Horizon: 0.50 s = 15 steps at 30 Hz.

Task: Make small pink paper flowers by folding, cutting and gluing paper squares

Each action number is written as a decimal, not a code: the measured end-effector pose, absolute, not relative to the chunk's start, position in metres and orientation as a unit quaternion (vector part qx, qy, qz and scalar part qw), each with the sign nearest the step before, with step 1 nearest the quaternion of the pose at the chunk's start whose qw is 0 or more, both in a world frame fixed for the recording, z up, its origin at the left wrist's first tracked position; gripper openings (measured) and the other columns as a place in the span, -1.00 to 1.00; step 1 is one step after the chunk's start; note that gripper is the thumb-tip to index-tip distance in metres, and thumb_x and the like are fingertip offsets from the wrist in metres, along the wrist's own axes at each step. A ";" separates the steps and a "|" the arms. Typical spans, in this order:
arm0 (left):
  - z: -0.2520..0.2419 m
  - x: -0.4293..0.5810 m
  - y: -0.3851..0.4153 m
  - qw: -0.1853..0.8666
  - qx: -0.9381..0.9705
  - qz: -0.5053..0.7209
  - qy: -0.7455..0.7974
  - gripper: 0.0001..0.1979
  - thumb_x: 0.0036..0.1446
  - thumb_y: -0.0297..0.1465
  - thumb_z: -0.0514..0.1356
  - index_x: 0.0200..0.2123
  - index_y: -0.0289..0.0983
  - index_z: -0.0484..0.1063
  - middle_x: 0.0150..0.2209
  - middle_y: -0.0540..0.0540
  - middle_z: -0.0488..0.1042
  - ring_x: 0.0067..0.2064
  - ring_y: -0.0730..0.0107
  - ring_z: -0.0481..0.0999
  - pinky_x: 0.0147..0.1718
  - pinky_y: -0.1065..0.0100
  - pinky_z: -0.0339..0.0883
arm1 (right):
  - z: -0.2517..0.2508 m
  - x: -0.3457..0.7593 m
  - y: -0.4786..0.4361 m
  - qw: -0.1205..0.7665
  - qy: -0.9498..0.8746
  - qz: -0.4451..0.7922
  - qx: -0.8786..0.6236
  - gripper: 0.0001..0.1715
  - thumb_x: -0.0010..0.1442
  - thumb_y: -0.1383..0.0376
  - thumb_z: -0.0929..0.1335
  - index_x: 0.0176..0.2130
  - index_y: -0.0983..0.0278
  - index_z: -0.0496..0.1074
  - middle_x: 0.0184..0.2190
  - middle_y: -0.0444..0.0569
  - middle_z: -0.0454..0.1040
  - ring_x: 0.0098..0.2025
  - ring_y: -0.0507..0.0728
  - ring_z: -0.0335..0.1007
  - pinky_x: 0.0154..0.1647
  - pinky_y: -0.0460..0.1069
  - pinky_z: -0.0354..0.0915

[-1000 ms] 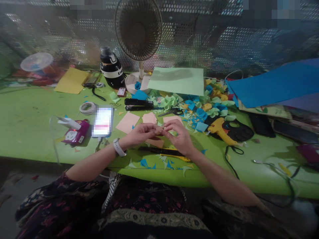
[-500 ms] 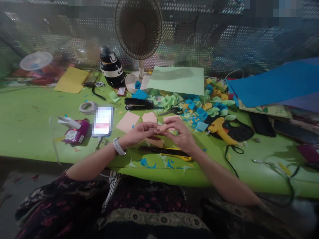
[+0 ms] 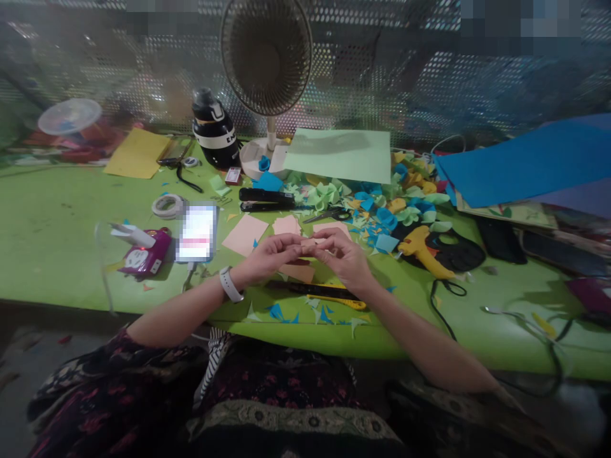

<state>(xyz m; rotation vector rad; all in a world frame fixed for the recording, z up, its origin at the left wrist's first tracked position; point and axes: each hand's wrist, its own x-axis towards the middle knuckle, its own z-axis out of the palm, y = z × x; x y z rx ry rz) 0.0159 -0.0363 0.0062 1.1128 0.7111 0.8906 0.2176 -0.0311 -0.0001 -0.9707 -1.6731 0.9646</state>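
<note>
Head view shows a small piece of pink paper (image 3: pixel 310 244) pinched between the fingertips of the left hand (image 3: pixel 272 257) and right hand (image 3: pixel 347 259), held above the green tabletop (image 3: pixel 62 242). It looks pale, matte and narrow, apparently folded or curled, though the fingers cover much of it and its exact shape cannot be told. Flat pink sheets lie around the hands: a square (image 3: pixel 245 235) beside the left hand, a small stack (image 3: pixel 286 224) just beyond the fingers, and another sheet partly behind the right hand. On the black bottle (image 3: pixel 216 140), a white band carries dark letters starting "EN"; the rest curves out of sight. Print on the little red-and-white box (image 3: pixel 233 175) is too small to read, and the phone's screen (image 3: pixel 196 232) is pixelated. The right hand and wrist cover part of the yellow-and-black cutter (image 3: pixel 329 292); the fan's head (image 3: pixel 266 57) is cut off at the top edge.
</note>
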 end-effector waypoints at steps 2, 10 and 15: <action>0.007 0.017 -0.038 0.681 0.525 0.398 0.319 -0.58 0.13 -0.14 0.36 -0.07 -0.33 0.57 -0.09 -0.19 0.62 -0.03 0.25 0.60 0.08 0.16 0.48 | 0.001 0.217 -0.032 0.457 -0.669 0.423 -0.406 -0.53 0.11 -0.12 0.48 -0.44 0.22 0.51 -0.16 0.04 0.52 -0.06 0.18 0.47 -0.01 0.13 0.42; 0.007 0.018 -0.041 0.649 0.564 0.391 0.327 -0.56 0.17 -0.12 0.33 -0.02 -0.33 0.56 -0.04 -0.21 0.60 -0.01 0.24 0.58 0.07 0.16 0.48 | 0.003 0.216 -0.034 0.449 -0.629 0.494 -0.398 -0.51 0.09 -0.09 0.49 -0.46 0.25 0.44 -0.17 0.04 0.52 -0.17 0.12 0.50 -0.16 0.06 0.48; 0.006 0.018 -0.041 0.680 0.542 0.385 0.309 -0.57 0.17 -0.14 0.33 -0.01 -0.31 0.57 -0.01 -0.21 0.60 0.02 0.21 0.58 0.09 0.13 0.48 | 0.002 0.218 -0.032 0.437 -0.625 0.509 -0.399 -0.52 0.07 -0.08 0.51 -0.45 0.26 0.44 -0.17 0.03 0.52 -0.18 0.11 0.50 -0.16 0.06 0.49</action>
